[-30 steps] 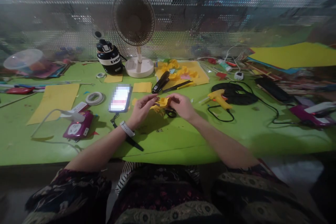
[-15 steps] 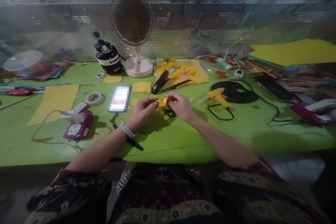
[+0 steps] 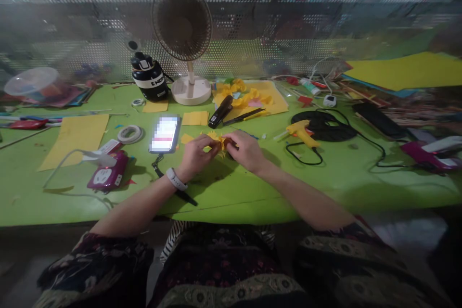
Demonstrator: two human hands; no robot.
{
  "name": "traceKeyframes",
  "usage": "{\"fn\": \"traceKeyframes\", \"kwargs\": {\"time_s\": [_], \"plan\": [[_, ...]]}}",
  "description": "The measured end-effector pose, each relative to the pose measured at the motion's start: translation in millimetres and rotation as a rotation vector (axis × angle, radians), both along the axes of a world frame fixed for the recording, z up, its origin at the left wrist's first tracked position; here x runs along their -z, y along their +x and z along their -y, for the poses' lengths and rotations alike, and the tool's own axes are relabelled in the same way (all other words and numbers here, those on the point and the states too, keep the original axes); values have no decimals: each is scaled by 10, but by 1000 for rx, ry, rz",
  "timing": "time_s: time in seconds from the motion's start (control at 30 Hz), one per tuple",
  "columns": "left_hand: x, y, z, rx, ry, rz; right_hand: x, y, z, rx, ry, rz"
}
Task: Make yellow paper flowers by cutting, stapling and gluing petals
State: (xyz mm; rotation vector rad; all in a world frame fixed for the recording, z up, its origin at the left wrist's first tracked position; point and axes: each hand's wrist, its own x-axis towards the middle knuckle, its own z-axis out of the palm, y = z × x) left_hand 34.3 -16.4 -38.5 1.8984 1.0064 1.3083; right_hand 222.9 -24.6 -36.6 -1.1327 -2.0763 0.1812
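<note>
Between my hands is a small yellow paper flower (image 3: 221, 143) with pointed edges, just above the green table. My left hand (image 3: 197, 155) pinches it from the left, and my right hand (image 3: 247, 150) grips its right side. Fingers cover much of the paper. Just beyond my hands lie a black stapler (image 3: 220, 111) and scissors (image 3: 243, 116). More yellow paper flowers (image 3: 249, 95) rest on a yellow sheet behind these. A small stack of yellow paper pieces (image 3: 195, 118) sits left of the stapler.
A lit phone (image 3: 164, 134) and a tape roll (image 3: 130, 134) lie to the left, near a purple power adapter (image 3: 108, 172). On the right is a yellow glue gun (image 3: 303, 134) with a black cord. A fan (image 3: 191, 91) and a black bottle (image 3: 149, 79) stand at the back.
Both hands have turned inward and lowered slightly around the yellow paper flower. Its folded face was showing before; now its pointed edges stick out between the fingers.
</note>
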Motion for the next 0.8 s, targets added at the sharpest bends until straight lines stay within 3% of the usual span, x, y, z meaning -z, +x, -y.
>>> {"fn": "traceKeyframes", "kwargs": {"time_s": [0.1,0.23,0.37,0.53,0.8], "plan": [[-34,-11,3,4,-45,41,-1,-1,-3,9,-101,-93],[-94,-15,16,15,-124,148,10,5,-57,11,-327,-420],[-81,2,30,76,-299,195,35,3,-124,-8,-502,-664],[63,32,-19,155,-428,232,72,-41,-114,-44,-571,-666],[176,24,-52,129,-422,207,62,-72,-18,-17,-399,-404]]}}
